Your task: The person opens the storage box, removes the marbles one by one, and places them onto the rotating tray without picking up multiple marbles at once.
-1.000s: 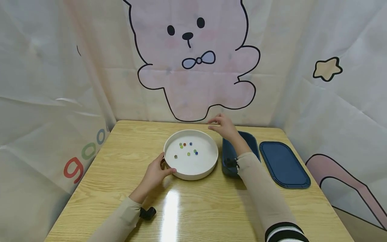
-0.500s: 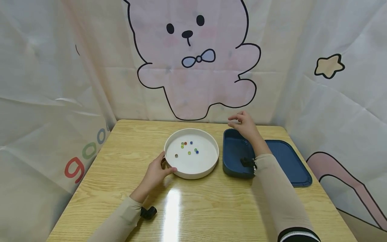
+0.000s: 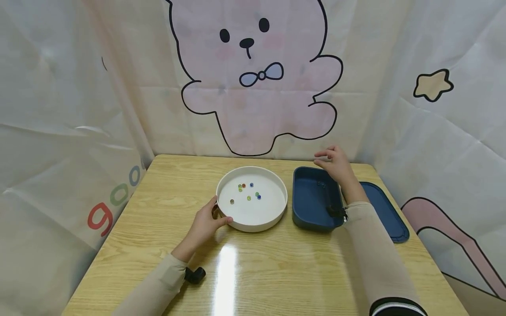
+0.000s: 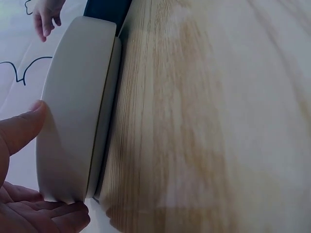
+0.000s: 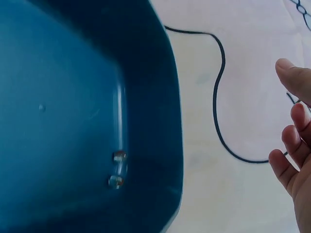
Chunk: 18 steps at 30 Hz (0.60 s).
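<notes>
My left hand [image 3: 204,225] grips the left side of a round white dish [image 3: 258,215]. In the left wrist view the thumb [image 4: 24,126] lies at the upper edge and the other fingers curl round the lower side. Several small coloured glass beads [image 3: 243,185] lie scattered in the dish. Above the far right part of a dark blue box [image 3: 310,224] hovers my right hand [image 3: 338,167], fingers apart and loosely bent, holding nothing. Two beads [image 5: 115,181] show inside the box in the right wrist view, near its wall.
A flat blue lid [image 3: 389,215] lies right of the box, partly hidden by the right forearm. The wooden table [image 3: 269,272] meets a printed curtain [image 3: 245,118] at the back; curtains also hang at both sides.
My right hand has moved right, from near the back of the dish to above the box's far right part, uncovering more of the box. The left hand stays on the dish.
</notes>
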Each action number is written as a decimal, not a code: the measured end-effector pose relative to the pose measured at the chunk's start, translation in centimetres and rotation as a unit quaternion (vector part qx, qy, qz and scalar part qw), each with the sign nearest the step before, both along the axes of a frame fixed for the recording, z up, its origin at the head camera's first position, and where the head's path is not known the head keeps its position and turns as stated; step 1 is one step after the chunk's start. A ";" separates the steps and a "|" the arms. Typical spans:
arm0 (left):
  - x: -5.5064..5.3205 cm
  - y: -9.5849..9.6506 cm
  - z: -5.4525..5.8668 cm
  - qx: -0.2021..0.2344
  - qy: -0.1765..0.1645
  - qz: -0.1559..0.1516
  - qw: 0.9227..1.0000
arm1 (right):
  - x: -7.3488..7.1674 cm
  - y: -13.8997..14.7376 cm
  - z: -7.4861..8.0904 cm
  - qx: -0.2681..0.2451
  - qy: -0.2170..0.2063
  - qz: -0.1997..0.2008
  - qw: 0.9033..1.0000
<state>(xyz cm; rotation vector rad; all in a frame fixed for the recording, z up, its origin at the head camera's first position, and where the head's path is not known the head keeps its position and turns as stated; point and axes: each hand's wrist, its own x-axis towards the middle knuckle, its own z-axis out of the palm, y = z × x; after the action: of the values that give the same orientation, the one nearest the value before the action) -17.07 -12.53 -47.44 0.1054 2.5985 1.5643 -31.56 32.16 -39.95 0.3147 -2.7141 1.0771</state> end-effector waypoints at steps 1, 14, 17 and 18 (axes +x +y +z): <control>0.0 0.0 0.0 0.000 0.000 -0.002 1.000 | 0.1 0.3 0.0 0.000 0.001 -0.005 1.000; 0.2 0.1 0.4 -0.002 0.005 -0.008 1.000 | 0.3 3.1 -2.0 0.025 0.000 -0.034 0.999; 0.2 0.1 0.4 -0.002 0.006 -0.009 1.000 | 0.3 3.4 -2.6 0.034 -0.009 -0.037 0.999; 0.2 0.1 0.4 -0.001 0.005 -0.009 1.000 | 0.3 3.5 -2.9 0.036 -0.013 -0.038 0.999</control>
<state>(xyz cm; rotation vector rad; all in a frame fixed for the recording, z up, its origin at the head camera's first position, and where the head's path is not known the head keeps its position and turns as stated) -16.85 -12.43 -47.08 0.1355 2.5990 1.5595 -31.28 35.65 -42.81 0.2072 -2.7670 0.9722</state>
